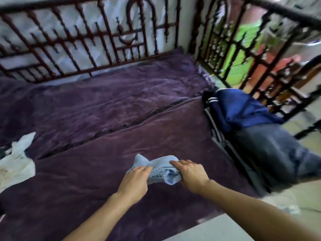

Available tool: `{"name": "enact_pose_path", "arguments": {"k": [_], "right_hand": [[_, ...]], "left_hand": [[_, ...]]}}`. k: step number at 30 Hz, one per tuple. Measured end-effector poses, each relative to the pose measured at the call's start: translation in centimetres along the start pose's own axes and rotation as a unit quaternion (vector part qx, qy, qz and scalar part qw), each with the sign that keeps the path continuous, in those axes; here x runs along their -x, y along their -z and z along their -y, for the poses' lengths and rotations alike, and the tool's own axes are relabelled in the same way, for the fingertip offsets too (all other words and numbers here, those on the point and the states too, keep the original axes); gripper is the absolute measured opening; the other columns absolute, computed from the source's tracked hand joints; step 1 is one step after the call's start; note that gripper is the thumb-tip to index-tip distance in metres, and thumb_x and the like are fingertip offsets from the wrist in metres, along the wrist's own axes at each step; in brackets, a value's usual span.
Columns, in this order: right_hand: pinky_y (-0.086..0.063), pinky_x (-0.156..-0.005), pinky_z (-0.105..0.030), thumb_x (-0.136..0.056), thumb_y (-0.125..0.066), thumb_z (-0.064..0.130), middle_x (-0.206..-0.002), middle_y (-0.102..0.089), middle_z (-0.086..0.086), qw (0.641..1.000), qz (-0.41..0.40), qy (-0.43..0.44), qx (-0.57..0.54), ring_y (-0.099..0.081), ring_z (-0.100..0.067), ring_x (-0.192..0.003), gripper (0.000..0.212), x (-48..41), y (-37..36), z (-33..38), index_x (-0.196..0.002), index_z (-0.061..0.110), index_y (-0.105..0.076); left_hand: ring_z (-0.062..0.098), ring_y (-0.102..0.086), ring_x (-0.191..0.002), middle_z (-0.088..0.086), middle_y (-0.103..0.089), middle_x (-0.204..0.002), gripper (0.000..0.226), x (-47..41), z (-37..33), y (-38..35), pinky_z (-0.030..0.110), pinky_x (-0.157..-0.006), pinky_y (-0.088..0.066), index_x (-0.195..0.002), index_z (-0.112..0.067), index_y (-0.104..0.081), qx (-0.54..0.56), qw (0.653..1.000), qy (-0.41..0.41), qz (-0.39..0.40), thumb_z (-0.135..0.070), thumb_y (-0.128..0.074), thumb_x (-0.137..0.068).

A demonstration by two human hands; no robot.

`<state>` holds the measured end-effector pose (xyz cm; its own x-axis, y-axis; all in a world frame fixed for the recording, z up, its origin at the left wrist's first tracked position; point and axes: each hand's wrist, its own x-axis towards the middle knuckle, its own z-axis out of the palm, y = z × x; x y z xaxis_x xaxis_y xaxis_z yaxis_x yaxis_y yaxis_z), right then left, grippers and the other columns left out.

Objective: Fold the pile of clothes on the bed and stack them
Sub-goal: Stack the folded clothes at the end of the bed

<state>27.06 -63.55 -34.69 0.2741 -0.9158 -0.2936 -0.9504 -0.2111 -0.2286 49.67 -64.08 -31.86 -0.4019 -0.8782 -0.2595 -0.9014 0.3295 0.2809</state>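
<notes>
both forearms were bare up from the fingers, with no sleeve in view. the left hand (134,183) and right hand (192,174) wore no gloves, rings or watch.

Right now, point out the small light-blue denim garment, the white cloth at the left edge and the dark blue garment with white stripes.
Light-blue denim garment (159,168): head view, bunched middle between the hands.
White cloth (16,164): head view, crumpled centre.
Dark blue garment (243,108): head view, smooth blue panel.
</notes>
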Motion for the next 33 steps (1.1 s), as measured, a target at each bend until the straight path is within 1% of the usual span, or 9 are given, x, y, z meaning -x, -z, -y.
{"name": "enact_pose_path", "arguments": {"k": [12,18,20,23,26,28,30,31,33], "right_hand": [[-0.047,-0.081,-0.036,-0.087,-0.060,0.033,-0.141,-0.049,0.007,0.979,-0.164,-0.086,0.086,-0.049,-0.021,-0.124,0.066,4.8,18.2,-21.9,-0.147,0.035,-0.033],[-0.050,-0.090,-0.042,-0.083,-0.069,0.025,-0.145,-0.048,-0.004,0.955,-0.262,-0.067,0.121,-0.047,-0.028,-0.131,0.069,1.9,23.8,-33.2,-0.146,0.022,-0.041],[-0.042,-0.102,-0.042,-0.088,-0.063,0.029,-0.153,-0.036,-0.004,0.957,-0.226,-0.095,0.158,-0.032,-0.027,-0.141,0.072,0.6,23.2,-37.3,-0.151,0.025,-0.028],[-0.029,-0.112,-0.036,-0.095,-0.050,0.034,-0.162,-0.011,-0.001,0.962,-0.064,-0.183,0.193,-0.010,-0.022,-0.149,0.075,-1.0,19.6,-42.9,-0.154,0.033,-0.005],[-0.039,-0.102,-0.031,-0.095,-0.046,0.023,-0.152,-0.033,0.003,0.964,0.073,-0.198,0.164,-0.028,-0.018,-0.142,0.056,-1.1,15.3,-46.2,-0.147,0.036,-0.030],[-0.041,-0.095,-0.030,-0.092,-0.049,0.022,-0.133,-0.053,0.006,0.972,0.034,-0.193,0.130,-0.043,-0.018,-0.131,0.040,-1.1,13.9,-47.4,-0.130,0.032,-0.054],[-0.044,-0.093,-0.036,-0.087,-0.059,0.018,-0.128,-0.058,-0.002,0.973,-0.090,-0.195,0.088,-0.049,-0.026,-0.126,0.036,-2.1,13.4,-48.0,-0.122,0.023,-0.063],[-0.045,-0.093,-0.041,-0.087,-0.061,0.019,-0.131,-0.057,-0.007,0.968,-0.142,-0.191,0.081,-0.049,-0.030,-0.127,0.037,-3.2,13.4,-47.8,-0.125,0.019,-0.062],[-0.039,-0.103,-0.050,-0.093,-0.056,0.034,-0.147,-0.043,-0.013,0.968,-0.171,-0.170,0.069,-0.036,-0.035,-0.137,0.048,-6.1,13.6,-46.8,-0.139,0.020,-0.050]], "left_hand": [[0.028,-0.052,-0.111,0.004,-0.060,-0.112,0.032,-16.3,-22.1,8.6,0.040,-0.085,-0.042,-0.114,-0.017,-0.052,0.003,0.976,-0.141,-0.168,-0.003,-0.047,-0.086],[0.040,-0.035,-0.135,0.012,-0.048,-0.139,0.046,-26.3,-30.1,8.8,0.050,-0.101,-0.041,-0.136,-0.011,-0.043,-0.046,0.962,-0.136,-0.233,-0.005,-0.043,-0.090],[0.044,-0.031,-0.138,0.016,-0.043,-0.144,0.046,-29.0,-32.0,6.7,0.052,-0.098,-0.044,-0.139,-0.010,-0.042,-0.026,0.970,-0.133,-0.202,-0.008,-0.045,-0.093],[0.039,-0.015,-0.144,0.014,-0.024,-0.155,0.055,-32.7,-33.0,1.5,0.049,-0.110,-0.030,-0.149,-0.016,-0.023,-0.048,0.988,-0.148,-0.003,-0.025,-0.043,-0.099],[0.032,-0.043,-0.126,0.009,-0.054,-0.130,0.038,-34.6,-31.8,-2.1,0.043,-0.099,-0.033,-0.126,-0.018,-0.052,-0.089,0.978,-0.152,0.112,-0.042,-0.039,-0.099],[0.027,-0.056,-0.102,0.005,-0.064,-0.104,0.037,-36.4,-30.7,-2.4,0.040,-0.086,-0.038,-0.100,-0.017,-0.066,-0.058,0.985,-0.160,0.000,-0.038,-0.036,-0.099],[0.029,-0.059,-0.089,0.005,-0.061,-0.093,0.028,-39.7,-30.2,-1.7,0.040,-0.075,-0.044,-0.086,-0.015,-0.067,-0.012,0.961,-0.199,-0.191,-0.030,-0.045,-0.093],[0.031,-0.059,-0.094,0.009,-0.061,-0.100,0.022,-41.6,-30.1,-1.3,0.043,-0.076,-0.046,-0.090,-0.015,-0.068,-0.005,0.944,-0.206,-0.256,-0.029,-0.051,-0.090],[0.040,-0.043,-0.128,0.018,-0.048,-0.136,0.035,-45.6,-30.2,-0.4,0.055,-0.098,-0.038,-0.121,-0.023,-0.062,-0.018,0.967,-0.162,-0.198,-0.038,-0.055,-0.090]]}}
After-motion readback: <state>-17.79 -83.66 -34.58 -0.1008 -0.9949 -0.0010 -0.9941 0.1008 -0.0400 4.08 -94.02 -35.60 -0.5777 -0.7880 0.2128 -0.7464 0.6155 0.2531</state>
